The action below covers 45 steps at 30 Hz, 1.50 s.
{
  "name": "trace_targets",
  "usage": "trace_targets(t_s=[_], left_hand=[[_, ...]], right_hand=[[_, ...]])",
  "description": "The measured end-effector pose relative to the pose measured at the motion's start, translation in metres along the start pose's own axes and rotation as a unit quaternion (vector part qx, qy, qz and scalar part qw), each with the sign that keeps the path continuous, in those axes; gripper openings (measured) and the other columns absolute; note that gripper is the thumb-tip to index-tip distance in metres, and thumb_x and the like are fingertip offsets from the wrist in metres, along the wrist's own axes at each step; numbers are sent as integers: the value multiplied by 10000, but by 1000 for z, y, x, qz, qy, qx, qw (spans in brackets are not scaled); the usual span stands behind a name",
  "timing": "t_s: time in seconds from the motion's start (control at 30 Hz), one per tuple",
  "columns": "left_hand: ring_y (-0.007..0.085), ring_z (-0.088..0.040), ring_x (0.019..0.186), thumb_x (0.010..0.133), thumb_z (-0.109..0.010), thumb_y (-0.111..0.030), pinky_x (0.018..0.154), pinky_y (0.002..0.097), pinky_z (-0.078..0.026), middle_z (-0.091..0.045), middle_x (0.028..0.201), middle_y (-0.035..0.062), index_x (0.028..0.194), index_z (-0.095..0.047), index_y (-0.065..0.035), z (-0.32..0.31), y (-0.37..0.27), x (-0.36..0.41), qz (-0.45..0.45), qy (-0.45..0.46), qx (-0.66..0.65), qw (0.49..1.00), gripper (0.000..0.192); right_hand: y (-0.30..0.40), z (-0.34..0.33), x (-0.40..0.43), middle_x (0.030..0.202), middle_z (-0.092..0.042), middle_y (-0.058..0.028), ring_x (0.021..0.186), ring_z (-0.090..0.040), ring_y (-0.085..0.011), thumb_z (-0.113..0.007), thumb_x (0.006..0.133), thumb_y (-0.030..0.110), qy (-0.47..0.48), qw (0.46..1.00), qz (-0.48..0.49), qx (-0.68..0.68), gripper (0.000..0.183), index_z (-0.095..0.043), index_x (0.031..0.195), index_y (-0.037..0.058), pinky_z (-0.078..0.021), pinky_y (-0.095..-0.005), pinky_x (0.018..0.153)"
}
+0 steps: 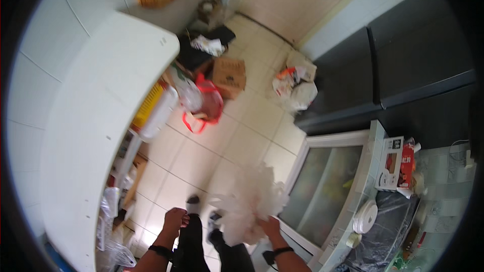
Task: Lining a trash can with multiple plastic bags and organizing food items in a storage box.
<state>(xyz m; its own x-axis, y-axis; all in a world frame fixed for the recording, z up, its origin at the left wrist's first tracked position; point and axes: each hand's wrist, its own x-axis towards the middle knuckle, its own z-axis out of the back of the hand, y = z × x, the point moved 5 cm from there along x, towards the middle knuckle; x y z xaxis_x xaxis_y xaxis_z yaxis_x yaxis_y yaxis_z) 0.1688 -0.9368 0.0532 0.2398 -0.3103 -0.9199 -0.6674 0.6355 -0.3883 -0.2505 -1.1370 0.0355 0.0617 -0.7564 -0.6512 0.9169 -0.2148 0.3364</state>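
Note:
A bunch of crumpled whitish translucent plastic, apparently plastic bags [251, 204], hangs in front of my legs. My right hand [270, 227] grips it at its right side, and the motion blurs its edges. Held apart from it, my left hand [176, 220] has curled fingers with nothing visible in them. Each wrist wears a dark band. Below the hands are my legs in black trousers and my feet on the tiled floor [200, 158].
Left is a long white tabletop [98, 98] with stored items beneath. Ahead stand a red bucket [210, 102], a cardboard box [229, 73] and filled plastic bags [297, 87]. A glass-panelled cabinet door [321, 189], a tiled counter [374, 158] and a dark refrigerator [348, 79] line the right.

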Motion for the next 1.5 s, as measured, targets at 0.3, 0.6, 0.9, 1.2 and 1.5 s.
trace_targets(t_s=[0.3,0.6,0.9,1.2,1.5], left_hand=[[203,-659,600,954,-635,-170,553,333,-546,-718,802,124,1025,-682,-8,62,-95,-83,-51,-114,92,988,183],[242,-708,603,932,-686,-188,534,356,-578,-747,808,160,1027,-712,35,75,-100,-163,-29,-179,217,959,244],[233,-706,600,965,-634,-159,514,347,-568,-737,797,146,1014,-691,21,-54,-196,-154,-109,-133,171,970,194],[242,-695,578,944,-650,-135,505,357,-559,-730,784,165,1027,-690,47,-57,-186,-178,-101,-144,185,967,204],[241,-713,577,956,-611,-142,505,354,-568,-761,851,165,978,-702,40,-25,-201,-79,-130,-84,320,935,204]], right_hand=[[7,156,16,965,-776,-215,896,-745,-391,-848,710,392,-99,976,-49,187,512,-785,1060,24,-575,-465,824],[4,230,61,1124,-762,-188,1006,-732,-363,-742,817,439,16,989,-12,146,567,-734,1235,55,-553,-445,899],[-164,285,140,1005,-734,-157,842,-715,-288,-827,757,209,-33,979,29,200,491,-714,1138,-79,-569,-424,762],[-37,324,89,1021,-734,-168,932,-700,-302,-796,792,312,48,960,-114,253,527,-714,1126,-87,-551,-443,791],[21,363,66,950,-765,-163,873,-708,-289,-822,756,397,4,977,-110,180,562,-747,1020,-93,-546,-421,832]])
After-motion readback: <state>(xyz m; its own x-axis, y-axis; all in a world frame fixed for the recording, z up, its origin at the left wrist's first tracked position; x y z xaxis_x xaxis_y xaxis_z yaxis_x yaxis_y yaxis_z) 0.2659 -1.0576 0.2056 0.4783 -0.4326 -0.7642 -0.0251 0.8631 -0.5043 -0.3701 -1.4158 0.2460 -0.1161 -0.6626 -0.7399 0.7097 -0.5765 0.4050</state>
